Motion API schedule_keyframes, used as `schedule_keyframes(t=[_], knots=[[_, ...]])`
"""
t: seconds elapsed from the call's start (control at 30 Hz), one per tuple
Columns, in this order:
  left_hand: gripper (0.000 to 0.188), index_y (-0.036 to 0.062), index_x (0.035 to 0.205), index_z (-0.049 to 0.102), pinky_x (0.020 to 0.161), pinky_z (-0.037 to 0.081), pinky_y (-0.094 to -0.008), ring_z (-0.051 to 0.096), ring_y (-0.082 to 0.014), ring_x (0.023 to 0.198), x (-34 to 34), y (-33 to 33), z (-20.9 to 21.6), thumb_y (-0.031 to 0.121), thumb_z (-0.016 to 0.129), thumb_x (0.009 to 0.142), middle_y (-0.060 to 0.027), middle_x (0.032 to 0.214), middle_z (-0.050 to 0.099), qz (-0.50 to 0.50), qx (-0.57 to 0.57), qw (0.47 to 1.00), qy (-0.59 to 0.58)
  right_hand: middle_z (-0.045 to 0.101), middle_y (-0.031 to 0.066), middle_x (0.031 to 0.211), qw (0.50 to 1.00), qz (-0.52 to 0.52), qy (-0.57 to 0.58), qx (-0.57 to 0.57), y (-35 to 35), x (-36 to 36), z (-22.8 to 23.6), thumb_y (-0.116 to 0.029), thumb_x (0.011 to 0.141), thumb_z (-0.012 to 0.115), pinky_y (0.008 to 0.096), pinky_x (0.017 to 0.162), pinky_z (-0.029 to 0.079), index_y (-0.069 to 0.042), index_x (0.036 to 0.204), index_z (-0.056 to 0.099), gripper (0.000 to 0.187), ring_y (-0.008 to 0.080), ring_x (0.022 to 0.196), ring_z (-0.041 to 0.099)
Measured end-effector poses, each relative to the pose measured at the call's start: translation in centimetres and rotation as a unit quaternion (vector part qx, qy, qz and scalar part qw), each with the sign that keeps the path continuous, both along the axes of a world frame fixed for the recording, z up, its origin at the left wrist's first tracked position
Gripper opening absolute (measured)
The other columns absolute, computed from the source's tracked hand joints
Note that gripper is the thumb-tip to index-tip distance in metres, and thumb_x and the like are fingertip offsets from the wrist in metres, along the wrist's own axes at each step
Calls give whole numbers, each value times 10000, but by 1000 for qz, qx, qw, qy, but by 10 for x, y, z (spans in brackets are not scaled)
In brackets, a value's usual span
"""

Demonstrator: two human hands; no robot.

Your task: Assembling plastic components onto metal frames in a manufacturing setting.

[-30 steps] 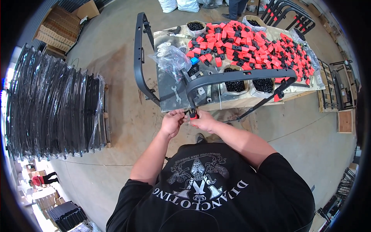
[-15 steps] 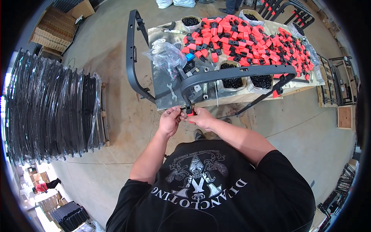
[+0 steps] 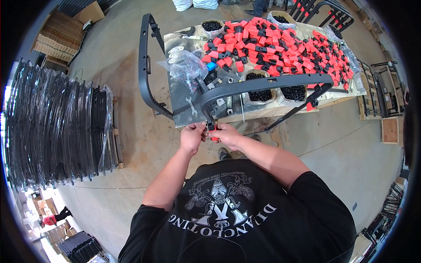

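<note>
A black bent-tube metal frame point(image 3: 258, 84) stands across the near side of the table, one tube end pointing down toward me. At that end sits a red-and-black plastic piece point(image 3: 213, 133), and my right hand point(image 3: 229, 135) is closed round it. Just to its left, my left hand point(image 3: 192, 138) is pinched beside the tube end; whatever lies between those fingertips is too small to make out. Beyond the hands, a wrench point(image 3: 191, 106) and a second wrench point(image 3: 230, 105) lie on the dark tabletop point(image 3: 179, 115).
A heap of red-and-black plastic pieces point(image 3: 280, 48) covers much of the table. Bags of small black parts point(image 3: 259, 95) stand near its front edge. Clear plastic bags point(image 3: 188, 70) lie at the left. Wrapped black frames point(image 3: 61, 127) are stacked on the floor to the left.
The view has shifted slightly, so table and frame sit a little further left. Both hands stay at the tube end, with hardly any change in their grip.
</note>
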State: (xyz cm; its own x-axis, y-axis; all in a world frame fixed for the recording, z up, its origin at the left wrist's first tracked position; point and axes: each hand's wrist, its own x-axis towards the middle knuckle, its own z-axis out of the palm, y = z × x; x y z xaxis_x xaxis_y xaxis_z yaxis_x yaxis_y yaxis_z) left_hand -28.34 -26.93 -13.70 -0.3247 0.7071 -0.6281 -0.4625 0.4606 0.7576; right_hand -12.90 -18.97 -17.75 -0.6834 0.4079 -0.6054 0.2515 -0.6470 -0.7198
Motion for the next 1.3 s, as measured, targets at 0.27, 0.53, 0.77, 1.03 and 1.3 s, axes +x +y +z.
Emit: schedule_keyframes(t=[0.27, 0.53, 0.77, 1.03, 1.3], knots=[[194, 7, 919, 675, 481, 391, -254, 501, -97, 534, 29, 1, -2, 182, 660, 1002, -16, 675, 593, 120, 13, 982, 145, 646, 55, 874, 1000, -15, -5, -10, 2, -2, 8, -178, 857, 727, 300, 650, 512, 5, 1053, 635, 284, 138, 764, 610], [209, -20, 1048, 708, 528, 407, -245, 511, -76, 584, 24, 1, -4, 178, 669, 996, -13, 724, 632, 93, -43, 983, 153, 660, 57, 913, 1000, 4, -20, 10, 5, -4, 3, -181, 896, 700, 296, 666, 528, -11, 1076, 639, 255, 145, 791, 632], [375, -60, 1305, 637, 784, 526, -276, 618, -118, 868, 32, -14, 7, 112, 645, 972, -72, 1044, 693, -56, 33, 919, 389, 687, 56, 969, 1000, -11, -9, -2, 7, 2, 11, -186, 943, 639, 295, 708, 540, -29, 1115, 652, 233, 158, 874, 675], [392, -54, 1271, 641, 746, 522, -289, 627, -127, 829, 29, -19, -4, 151, 675, 939, -117, 1016, 688, -127, 18, 867, 482, 662, 59, 884, 998, -58, -40, 2, 17, 24, 20, -236, 933, 667, 296, 687, 518, -43, 1024, 668, 213, 144, 798, 631], [283, -10, 1101, 684, 729, 529, -331, 644, -210, 786, 32, -20, 31, 180, 721, 893, -120, 923, 672, -71, 55, 882, 463, 592, 23, 811, 982, -132, 72, -116, 29, 51, 44, -355, 988, 631, 298, 589, 476, -63, 963, 623, 294, 138, 663, 565]])
